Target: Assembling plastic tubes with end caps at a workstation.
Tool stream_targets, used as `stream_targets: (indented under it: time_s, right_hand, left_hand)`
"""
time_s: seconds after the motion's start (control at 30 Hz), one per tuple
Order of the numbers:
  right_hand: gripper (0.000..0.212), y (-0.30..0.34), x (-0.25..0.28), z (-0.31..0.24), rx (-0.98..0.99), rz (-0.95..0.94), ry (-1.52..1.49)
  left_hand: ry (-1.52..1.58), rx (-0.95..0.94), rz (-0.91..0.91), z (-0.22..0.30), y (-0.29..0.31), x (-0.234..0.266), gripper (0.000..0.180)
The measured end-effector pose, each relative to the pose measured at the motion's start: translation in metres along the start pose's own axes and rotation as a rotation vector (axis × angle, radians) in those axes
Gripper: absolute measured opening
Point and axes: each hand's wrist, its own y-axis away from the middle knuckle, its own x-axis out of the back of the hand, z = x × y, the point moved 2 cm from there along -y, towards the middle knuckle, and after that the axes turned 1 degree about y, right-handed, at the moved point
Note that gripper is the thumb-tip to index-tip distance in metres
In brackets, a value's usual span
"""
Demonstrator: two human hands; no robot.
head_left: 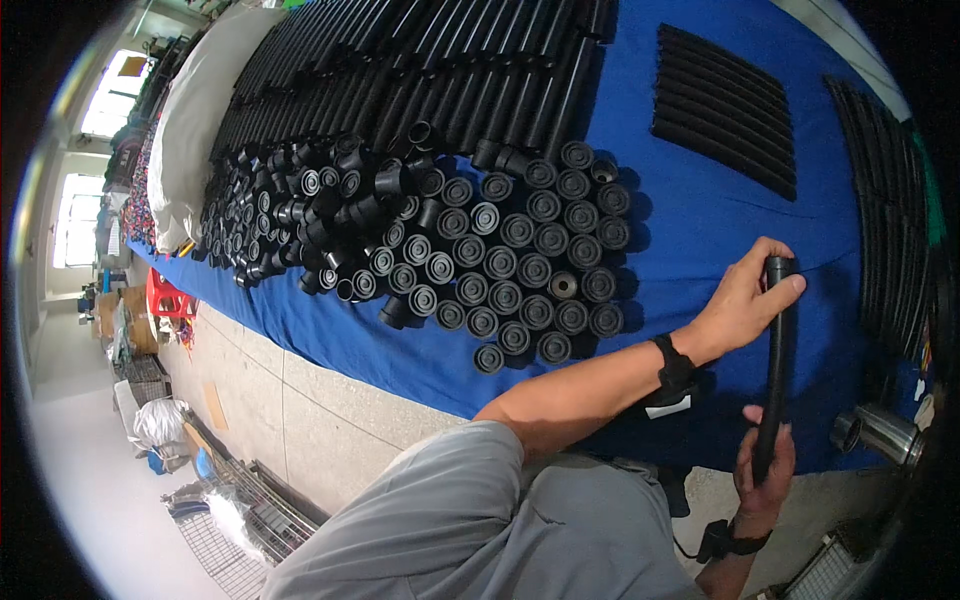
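Observation:
A long black tube stands nearly upright in the picture at the right side of the blue-covered table. Near its upper end, which has a wider black collar or cap, my left hand is closed round it, thumb across the front. Lower down, my right hand grips the same tube close to its bottom end. To the left of my hands, round black caps stand in rows with ringed tops. One cap shows a pale hollow inside.
Loose black caps lie heaped farther left. Black tubes fill the far side of the blue cloth; smaller tube rows lie at far right and the right edge. A metal cylinder lies beside my right hand.

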Motion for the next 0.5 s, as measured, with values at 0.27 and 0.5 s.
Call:
stream_targets:
  time_s: [0.27,0.5]
  right_hand:
    - [0.043,-0.002,-0.012,0.003,0.158,0.238,0.187]
    - [0.046,-0.005,0.006,0.017,0.545,0.502,1.091]
  left_hand:
    - [-0.072,-0.029,0.011,0.000,-0.001,0.002,0.041]
    - [-0.095,0.049,0.000,0.006,0.000,0.000,0.039]
